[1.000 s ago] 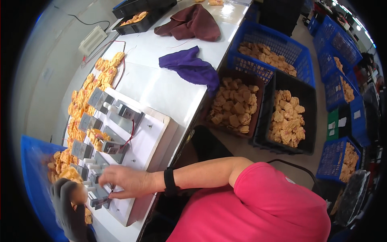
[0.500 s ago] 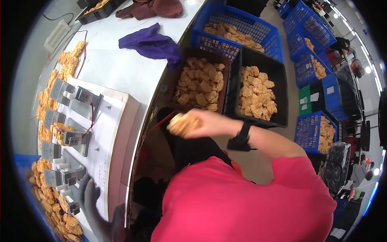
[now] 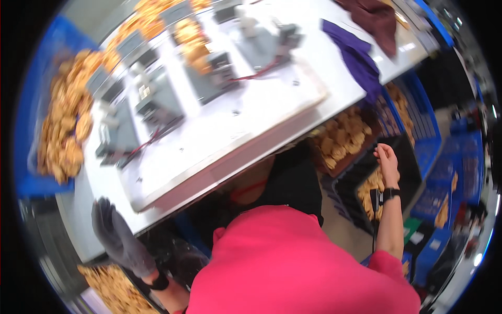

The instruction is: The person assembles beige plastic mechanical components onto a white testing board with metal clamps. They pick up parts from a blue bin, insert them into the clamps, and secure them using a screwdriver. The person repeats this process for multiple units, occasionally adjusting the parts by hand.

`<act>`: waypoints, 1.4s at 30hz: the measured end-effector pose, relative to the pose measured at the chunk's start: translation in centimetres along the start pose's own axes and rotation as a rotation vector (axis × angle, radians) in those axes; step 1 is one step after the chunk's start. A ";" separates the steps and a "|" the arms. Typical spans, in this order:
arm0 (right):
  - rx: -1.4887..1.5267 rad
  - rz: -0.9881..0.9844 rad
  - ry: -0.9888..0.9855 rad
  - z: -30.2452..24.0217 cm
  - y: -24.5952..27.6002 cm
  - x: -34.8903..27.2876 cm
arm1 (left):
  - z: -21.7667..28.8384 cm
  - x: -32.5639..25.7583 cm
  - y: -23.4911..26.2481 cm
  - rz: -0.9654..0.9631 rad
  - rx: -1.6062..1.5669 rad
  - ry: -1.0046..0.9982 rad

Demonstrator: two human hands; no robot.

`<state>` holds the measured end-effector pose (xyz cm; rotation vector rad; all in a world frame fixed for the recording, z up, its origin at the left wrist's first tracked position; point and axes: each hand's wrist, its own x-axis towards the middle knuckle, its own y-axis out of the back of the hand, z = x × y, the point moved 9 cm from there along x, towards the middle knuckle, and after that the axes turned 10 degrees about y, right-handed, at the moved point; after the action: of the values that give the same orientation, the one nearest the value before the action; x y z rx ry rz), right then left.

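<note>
My left hand (image 3: 117, 238), in a grey glove, is at the white table's near-left edge, fingers stretched out and nothing in them. My bare right hand (image 3: 388, 166), a black band at the wrist, hangs over the black crate (image 3: 348, 196) of tan pieces (image 3: 370, 191). Its fingers are loosely bent, and I see nothing in them. On the table, several grey metal fixtures (image 3: 159, 99) with white rollers and red wires stand on a white raised board (image 3: 209, 138). Tan-yellow pieces (image 3: 196, 49) lie on one fixture. The picture is slightly blurred.
Behind the fixtures tan pieces are heaped, running left into a blue bin (image 3: 31, 178). Purple cloth (image 3: 355, 60) and maroon cloth (image 3: 374, 21) lie at the far right. A brown crate (image 3: 368, 123) and blue basket (image 3: 426, 123) stand beside the table. Lower left is another container of pieces (image 3: 117, 290).
The view has swung left toward the fixtures. My right hand has moved over the black crate and let go of the tan pieces. My left hand is now away from the fixtures, by the table edge.
</note>
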<state>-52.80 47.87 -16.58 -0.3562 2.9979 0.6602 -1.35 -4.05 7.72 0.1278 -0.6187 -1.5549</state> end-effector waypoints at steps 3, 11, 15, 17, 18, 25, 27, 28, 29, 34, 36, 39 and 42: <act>0.038 -0.374 0.171 -14.0 -9.4 -1.4 | -1.8 0.4 -1.1 0.007 -0.025 0.116; -0.139 -0.625 1.168 -39.2 -25.5 -11.0 | -5.6 0.1 -6.2 -0.085 -0.155 0.178; -0.224 -0.660 1.310 -39.5 -29.0 -10.6 | -6.3 -0.2 -6.2 -0.065 -0.189 0.177; -0.223 -0.661 1.348 -39.5 -30.2 -10.4 | -6.6 -0.3 -6.1 -0.044 -0.167 0.157; -0.223 -0.676 1.335 -39.4 -30.5 -10.2 | -6.7 -0.4 -6.1 -0.033 -0.157 0.146; -0.233 -0.666 1.302 -38.9 -31.3 -9.9 | -7.7 -0.8 -5.9 0.009 -0.195 0.215; -0.229 -0.670 1.303 -38.8 -31.3 -9.9 | -7.9 -1.0 -5.7 0.016 -0.200 0.219; -0.227 -0.670 1.304 -38.8 -31.4 -9.9 | -7.9 -0.9 -5.7 0.022 -0.197 0.219; -0.231 -0.665 1.307 -38.8 -31.3 -9.9 | -7.9 -0.9 -5.7 0.027 -0.195 0.220; -0.246 -0.636 1.342 -38.7 -31.2 -9.9 | -8.0 -0.9 -5.7 0.031 -0.177 0.226; -0.244 -0.621 1.360 -38.8 -31.1 -9.9 | -8.0 -0.9 -5.8 0.033 -0.175 0.220; -0.234 -0.614 1.373 -38.9 -31.1 -10.0 | -7.8 -0.9 -5.8 0.039 -0.179 0.211; -0.240 -0.604 1.369 -38.9 -31.1 -9.8 | -7.9 -0.8 -6.1 0.043 -0.194 0.205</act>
<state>-35.98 6.19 7.01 -2.4576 3.3762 0.9232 -3.17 -5.93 -1.89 0.1244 -0.3053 -1.5290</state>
